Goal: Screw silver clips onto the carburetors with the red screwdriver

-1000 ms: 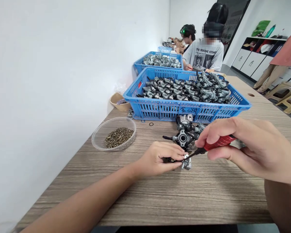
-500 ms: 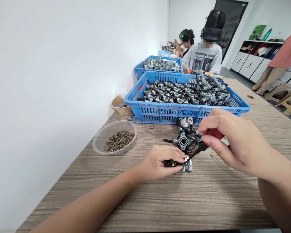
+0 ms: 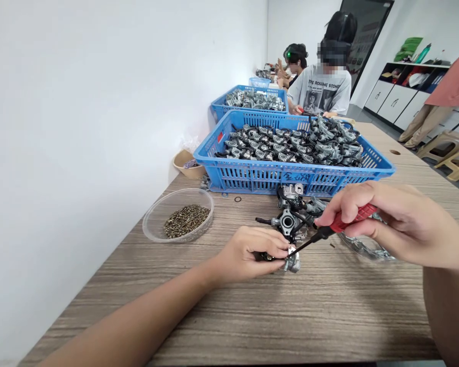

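Note:
My left hand (image 3: 252,252) is closed around a small metal carburetor (image 3: 294,263), pressing it on the wooden table (image 3: 222,316); much of the part is hidden under the fingers. In my right hand (image 3: 382,219) is a screwdriver (image 3: 354,218) with a red handle and a dark shaft. Its tip meets the carburetor beside my left fingertips. Just beyond my left hand lies another carburetor (image 3: 288,222) with a round bore and black hose, and further ones stand behind it. A loose screw (image 3: 332,245) lies below the screwdriver.
A clear bowl of brass-coloured screws (image 3: 211,216) stands at left. Behind is a blue crate (image 3: 252,179) full of carburetors, with a second crate (image 3: 219,108) farther back. Metal parts in a clear container (image 3: 361,250) sit under my right hand. Co-workers (image 3: 321,92) sit beyond.
My right hand has shifted right and its grip has opened along the handle, showing more of the red. The screwdriver lies at a flatter slant, tip still at the carburetor. My left hand barely moved.

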Motion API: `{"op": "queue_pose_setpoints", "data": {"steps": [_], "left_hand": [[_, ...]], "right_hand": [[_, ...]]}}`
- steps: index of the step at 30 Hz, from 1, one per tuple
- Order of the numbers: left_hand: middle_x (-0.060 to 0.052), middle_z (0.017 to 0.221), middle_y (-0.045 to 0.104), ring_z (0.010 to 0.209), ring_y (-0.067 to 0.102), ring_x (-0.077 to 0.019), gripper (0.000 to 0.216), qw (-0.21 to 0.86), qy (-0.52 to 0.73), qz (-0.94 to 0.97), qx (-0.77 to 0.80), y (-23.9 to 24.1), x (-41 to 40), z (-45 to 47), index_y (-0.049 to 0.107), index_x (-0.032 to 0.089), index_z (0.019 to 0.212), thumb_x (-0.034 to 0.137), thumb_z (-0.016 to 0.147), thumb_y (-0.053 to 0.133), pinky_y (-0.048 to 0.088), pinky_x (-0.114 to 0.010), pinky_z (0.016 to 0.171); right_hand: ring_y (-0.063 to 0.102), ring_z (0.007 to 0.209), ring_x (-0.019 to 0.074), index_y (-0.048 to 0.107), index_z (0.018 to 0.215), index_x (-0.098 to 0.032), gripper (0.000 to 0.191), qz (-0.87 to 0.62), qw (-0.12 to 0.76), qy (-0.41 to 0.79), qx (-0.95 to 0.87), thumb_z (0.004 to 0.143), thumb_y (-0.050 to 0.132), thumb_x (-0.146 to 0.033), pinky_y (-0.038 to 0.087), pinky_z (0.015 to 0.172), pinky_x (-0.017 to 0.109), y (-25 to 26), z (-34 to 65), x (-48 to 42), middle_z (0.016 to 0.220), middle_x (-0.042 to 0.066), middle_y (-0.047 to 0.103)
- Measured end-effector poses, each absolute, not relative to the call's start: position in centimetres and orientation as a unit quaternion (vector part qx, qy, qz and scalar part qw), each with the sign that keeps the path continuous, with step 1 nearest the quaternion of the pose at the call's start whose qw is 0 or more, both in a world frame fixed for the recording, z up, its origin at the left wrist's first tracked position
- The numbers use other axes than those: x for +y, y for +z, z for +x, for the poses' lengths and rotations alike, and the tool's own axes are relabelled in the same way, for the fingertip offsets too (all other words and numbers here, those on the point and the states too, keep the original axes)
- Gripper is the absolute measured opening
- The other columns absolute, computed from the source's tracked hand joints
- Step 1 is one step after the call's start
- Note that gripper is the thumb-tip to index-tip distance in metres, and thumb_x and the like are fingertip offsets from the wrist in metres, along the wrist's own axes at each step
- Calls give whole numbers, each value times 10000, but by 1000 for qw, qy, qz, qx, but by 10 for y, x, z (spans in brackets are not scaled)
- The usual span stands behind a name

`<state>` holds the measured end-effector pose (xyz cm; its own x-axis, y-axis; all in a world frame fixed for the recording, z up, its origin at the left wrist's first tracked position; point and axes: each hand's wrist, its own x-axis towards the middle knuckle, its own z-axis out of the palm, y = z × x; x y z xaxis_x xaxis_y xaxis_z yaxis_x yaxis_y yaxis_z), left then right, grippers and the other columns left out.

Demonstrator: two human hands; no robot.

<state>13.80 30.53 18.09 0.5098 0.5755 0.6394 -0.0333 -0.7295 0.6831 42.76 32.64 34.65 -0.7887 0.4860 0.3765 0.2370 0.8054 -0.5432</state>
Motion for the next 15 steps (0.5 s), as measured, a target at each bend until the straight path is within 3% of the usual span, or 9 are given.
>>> {"op": "queue_pose_setpoints", "data": {"steps": [10,15], "left_hand": [[-141,1070,896,1059,872,-263,83,317,463,806,188,179,302,138,853,165,1005,136,933,882,712,-374,979],[-137,1057,896,1044,873,-263,60,316,459,809,189,181,303,137,844,167,978,128,940,868,716,-382,962]], "right_hand": [[752,761,98,638,1147,-205,217,-205,264,122,-935,1118,691,-414,546,681,215,349,414,321,967,-1,808],[672,647,87,612,1055,-222,291,-170,304,17,-937,1126,652,-501,501,731,268,339,411,327,800,-62,767]]}}
